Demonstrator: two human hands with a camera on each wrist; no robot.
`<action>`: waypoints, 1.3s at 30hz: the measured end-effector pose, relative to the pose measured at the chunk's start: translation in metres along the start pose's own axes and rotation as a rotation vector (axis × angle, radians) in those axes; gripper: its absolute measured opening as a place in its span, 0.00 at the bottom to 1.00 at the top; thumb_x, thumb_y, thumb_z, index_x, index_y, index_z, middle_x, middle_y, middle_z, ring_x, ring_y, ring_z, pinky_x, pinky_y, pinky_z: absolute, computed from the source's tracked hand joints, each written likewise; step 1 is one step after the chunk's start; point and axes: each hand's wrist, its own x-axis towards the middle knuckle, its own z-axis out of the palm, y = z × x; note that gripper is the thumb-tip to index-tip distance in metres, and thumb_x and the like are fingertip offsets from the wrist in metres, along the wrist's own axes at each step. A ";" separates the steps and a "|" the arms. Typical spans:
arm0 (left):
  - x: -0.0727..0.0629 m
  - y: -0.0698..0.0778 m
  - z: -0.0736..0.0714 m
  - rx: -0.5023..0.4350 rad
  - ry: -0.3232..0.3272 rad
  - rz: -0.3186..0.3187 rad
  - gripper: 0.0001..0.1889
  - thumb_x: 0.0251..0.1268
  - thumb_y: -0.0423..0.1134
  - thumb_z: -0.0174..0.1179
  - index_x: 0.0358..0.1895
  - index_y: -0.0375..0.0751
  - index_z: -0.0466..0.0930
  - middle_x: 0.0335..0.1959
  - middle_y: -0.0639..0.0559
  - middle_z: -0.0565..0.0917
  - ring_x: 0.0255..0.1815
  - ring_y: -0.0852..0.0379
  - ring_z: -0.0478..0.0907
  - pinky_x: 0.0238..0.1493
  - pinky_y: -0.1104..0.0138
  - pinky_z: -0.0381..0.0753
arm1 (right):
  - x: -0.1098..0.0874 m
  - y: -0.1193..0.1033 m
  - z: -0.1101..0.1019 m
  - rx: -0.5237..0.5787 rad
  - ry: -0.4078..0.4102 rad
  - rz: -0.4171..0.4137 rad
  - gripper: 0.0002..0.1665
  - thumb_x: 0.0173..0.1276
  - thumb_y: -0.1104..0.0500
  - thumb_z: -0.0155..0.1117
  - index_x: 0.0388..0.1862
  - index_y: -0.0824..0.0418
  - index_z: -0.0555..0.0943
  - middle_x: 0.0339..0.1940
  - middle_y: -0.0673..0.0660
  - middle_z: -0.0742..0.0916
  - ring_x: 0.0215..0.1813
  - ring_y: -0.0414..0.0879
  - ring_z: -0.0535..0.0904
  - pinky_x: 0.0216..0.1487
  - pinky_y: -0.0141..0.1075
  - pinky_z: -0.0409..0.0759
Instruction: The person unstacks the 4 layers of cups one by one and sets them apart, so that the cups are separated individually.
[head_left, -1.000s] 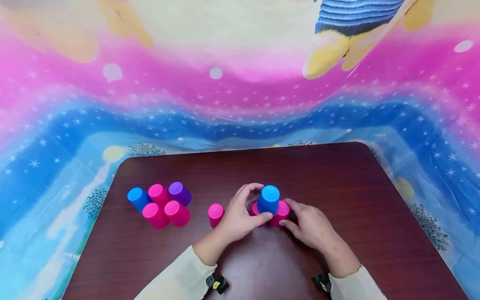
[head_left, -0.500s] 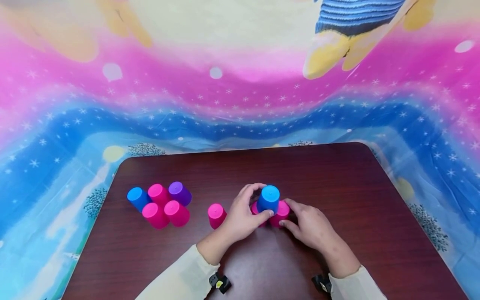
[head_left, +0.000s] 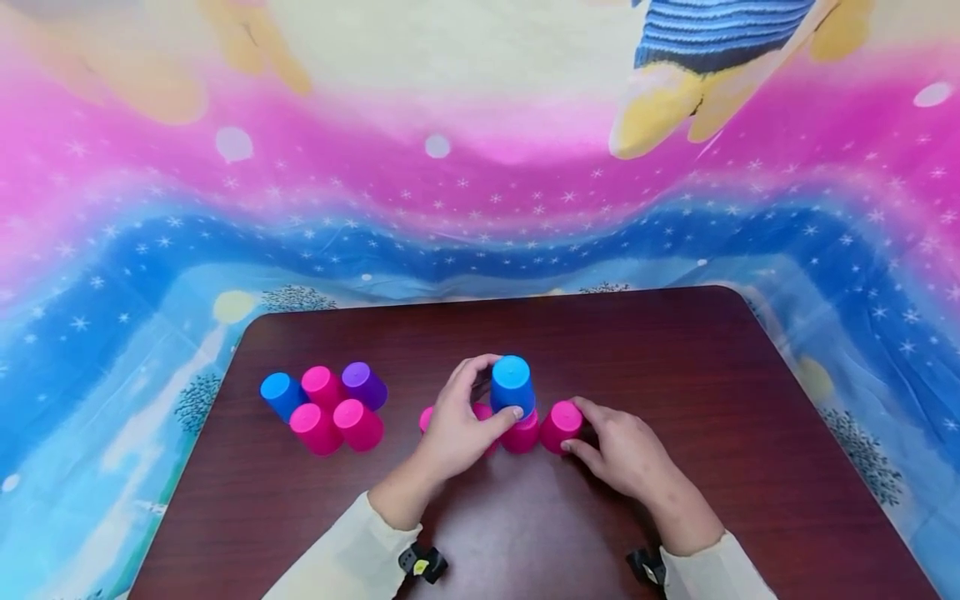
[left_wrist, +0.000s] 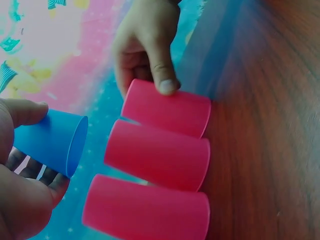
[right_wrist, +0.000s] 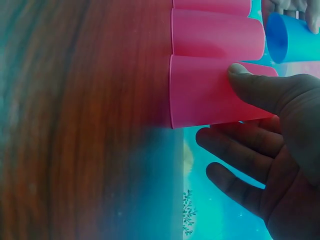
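My left hand [head_left: 459, 429] holds an upside-down blue cup [head_left: 512, 385] between thumb and fingers. In the left wrist view the blue cup [left_wrist: 55, 137] is raised, its rim apart from the pink cups. Beneath it in the head view stands a middle pink cup [head_left: 520, 435], upside down in a row of pink cups. My right hand [head_left: 626, 450] grips the row's rightmost pink cup [head_left: 561, 427], thumb on the near side. Another pink cup [head_left: 426, 418] at the row's left end is mostly hidden behind my left hand.
On the table's left stands a cluster of upside-down cups: a blue cup [head_left: 282, 397], a purple cup [head_left: 365, 385] and several pink ones, such as the front pink cup [head_left: 315, 429]. The dark wooden table [head_left: 675, 350] meets a printed cloth backdrop [head_left: 480, 200] behind.
My left hand has carried the blue cup to the left and slightly away from me, uncovering more of the pink cups below. My right hand stays on its pink cup.
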 end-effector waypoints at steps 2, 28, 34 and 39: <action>-0.001 0.000 -0.005 0.000 0.023 -0.006 0.37 0.58 0.37 0.77 0.70 0.56 0.71 0.63 0.57 0.75 0.67 0.51 0.76 0.65 0.51 0.79 | 0.000 0.000 0.000 0.000 -0.006 0.004 0.37 0.62 0.48 0.80 0.67 0.59 0.78 0.52 0.56 0.89 0.50 0.51 0.88 0.52 0.51 0.86; -0.027 -0.015 -0.061 -0.056 0.198 -0.063 0.38 0.58 0.33 0.76 0.71 0.49 0.69 0.65 0.49 0.76 0.68 0.43 0.76 0.66 0.48 0.77 | 0.001 0.000 -0.002 0.000 -0.015 -0.002 0.36 0.63 0.48 0.80 0.67 0.58 0.79 0.53 0.56 0.89 0.51 0.51 0.88 0.52 0.52 0.86; -0.034 -0.018 -0.074 -0.051 0.234 -0.090 0.39 0.58 0.33 0.77 0.72 0.49 0.68 0.66 0.49 0.76 0.69 0.43 0.74 0.66 0.48 0.77 | 0.001 0.001 -0.002 -0.006 -0.009 -0.003 0.36 0.62 0.48 0.80 0.66 0.58 0.79 0.52 0.56 0.90 0.50 0.52 0.88 0.52 0.52 0.86; -0.038 -0.022 -0.081 -0.070 0.247 -0.104 0.39 0.59 0.32 0.76 0.73 0.49 0.66 0.67 0.48 0.74 0.71 0.43 0.72 0.66 0.48 0.76 | 0.001 0.001 -0.002 0.001 -0.011 -0.005 0.36 0.62 0.48 0.80 0.66 0.58 0.79 0.52 0.56 0.90 0.50 0.52 0.88 0.52 0.52 0.86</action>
